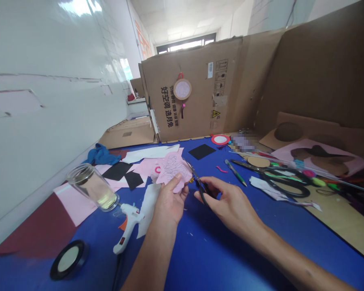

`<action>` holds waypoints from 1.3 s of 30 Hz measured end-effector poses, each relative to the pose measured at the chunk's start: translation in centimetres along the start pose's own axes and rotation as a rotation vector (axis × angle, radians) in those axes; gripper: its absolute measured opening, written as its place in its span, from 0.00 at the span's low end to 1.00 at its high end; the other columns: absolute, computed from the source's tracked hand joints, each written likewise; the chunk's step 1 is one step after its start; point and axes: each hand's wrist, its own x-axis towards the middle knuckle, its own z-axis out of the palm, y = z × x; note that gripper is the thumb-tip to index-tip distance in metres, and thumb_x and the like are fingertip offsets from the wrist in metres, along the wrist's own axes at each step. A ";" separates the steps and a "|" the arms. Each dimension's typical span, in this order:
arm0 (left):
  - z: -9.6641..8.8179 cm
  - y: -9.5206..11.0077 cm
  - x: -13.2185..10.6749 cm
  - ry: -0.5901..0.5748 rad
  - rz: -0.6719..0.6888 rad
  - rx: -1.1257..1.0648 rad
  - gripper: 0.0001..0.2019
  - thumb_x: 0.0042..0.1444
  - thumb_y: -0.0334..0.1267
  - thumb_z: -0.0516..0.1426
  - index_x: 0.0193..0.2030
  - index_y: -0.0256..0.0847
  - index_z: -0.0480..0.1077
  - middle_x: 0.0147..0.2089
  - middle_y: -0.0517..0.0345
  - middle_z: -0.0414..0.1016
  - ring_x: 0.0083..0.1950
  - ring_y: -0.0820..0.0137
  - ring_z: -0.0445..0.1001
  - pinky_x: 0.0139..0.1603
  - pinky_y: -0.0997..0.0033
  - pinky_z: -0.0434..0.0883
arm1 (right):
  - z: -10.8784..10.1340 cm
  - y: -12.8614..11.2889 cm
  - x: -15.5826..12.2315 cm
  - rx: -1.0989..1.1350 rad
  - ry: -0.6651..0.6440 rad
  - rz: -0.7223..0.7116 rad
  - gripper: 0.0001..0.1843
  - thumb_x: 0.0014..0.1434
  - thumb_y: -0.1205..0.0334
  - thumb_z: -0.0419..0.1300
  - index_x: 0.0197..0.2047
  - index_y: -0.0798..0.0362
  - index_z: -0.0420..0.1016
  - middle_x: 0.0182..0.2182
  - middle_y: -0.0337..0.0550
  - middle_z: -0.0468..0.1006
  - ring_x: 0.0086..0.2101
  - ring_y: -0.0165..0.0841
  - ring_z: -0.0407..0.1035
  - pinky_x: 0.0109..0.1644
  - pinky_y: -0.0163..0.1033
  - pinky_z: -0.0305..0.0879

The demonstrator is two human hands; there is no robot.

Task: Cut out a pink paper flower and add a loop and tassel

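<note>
Between thumb and fingers, my left hand [172, 198] pinches a pink paper cutout [172, 167] with a curved outline and drawn lines on its face. My right hand [227, 198] is closed around the black handles of a small pair of scissors [200, 186]. Their blades point up and left, close beside the cutout's right edge; whether they touch the paper I cannot tell. Loose pink paper [141, 167] and a white paper strip [148, 206] lie left of the cutout. Just beyond the scissors is a short pink strip [221, 169] on the blue table [200, 258].
At left stand a glass jar [92, 188] of pale liquid and a white glue gun [128, 226], with a tape roll [68, 260] nearer. Large black scissors [279, 180] and a green pen [235, 173] lie right. A cardboard panel [197, 109] rises behind.
</note>
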 end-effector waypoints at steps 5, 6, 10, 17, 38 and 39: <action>0.2 0.0 -0.2 0.013 -0.010 0.003 0.12 0.63 0.21 0.63 0.51 0.37 0.75 0.37 0.55 0.80 0.29 0.72 0.79 0.27 0.77 0.74 | 0.1 0.3 0.0 0.024 0.005 -0.005 0.17 0.64 0.50 0.65 0.53 0.43 0.87 0.30 0.37 0.82 0.30 0.36 0.72 0.35 0.38 0.65; 0.2 0.0 -0.2 0.014 -0.010 0.004 0.13 0.63 0.21 0.63 0.51 0.37 0.75 0.37 0.55 0.80 0.29 0.72 0.79 0.27 0.77 0.74 | 0.2 0.3 0.0 0.028 0.005 -0.006 0.17 0.64 0.50 0.65 0.53 0.43 0.87 0.30 0.37 0.82 0.30 0.36 0.72 0.35 0.38 0.66; 0.2 0.0 -0.1 0.012 -0.013 0.002 0.14 0.63 0.21 0.63 0.53 0.37 0.75 0.38 0.54 0.80 0.30 0.72 0.79 0.27 0.77 0.74 | 0.3 0.5 0.0 0.048 0.000 -0.004 0.17 0.64 0.49 0.65 0.53 0.43 0.88 0.30 0.37 0.83 0.29 0.36 0.72 0.35 0.38 0.66; 0.1 -0.1 0.0 0.013 -0.020 0.000 0.15 0.62 0.22 0.63 0.54 0.38 0.75 0.37 0.54 0.80 0.29 0.71 0.79 0.27 0.77 0.74 | 0.2 0.4 0.0 0.066 -0.017 0.004 0.17 0.65 0.48 0.65 0.53 0.42 0.88 0.31 0.38 0.83 0.30 0.37 0.73 0.36 0.38 0.68; -0.5 -0.2 0.6 -0.032 0.015 0.010 0.15 0.57 0.23 0.67 0.50 0.39 0.76 0.39 0.53 0.82 0.31 0.71 0.80 0.28 0.75 0.74 | 0.7 1.3 0.0 0.250 -0.082 0.031 0.21 0.66 0.47 0.66 0.58 0.45 0.86 0.31 0.37 0.79 0.31 0.34 0.67 0.34 0.36 0.61; -0.6 -0.1 0.6 -0.033 0.030 0.018 0.16 0.57 0.23 0.67 0.50 0.39 0.76 0.40 0.53 0.83 0.32 0.70 0.81 0.29 0.75 0.74 | 0.6 1.3 0.0 0.270 -0.090 0.038 0.21 0.66 0.46 0.67 0.58 0.46 0.86 0.31 0.36 0.78 0.30 0.34 0.65 0.33 0.36 0.59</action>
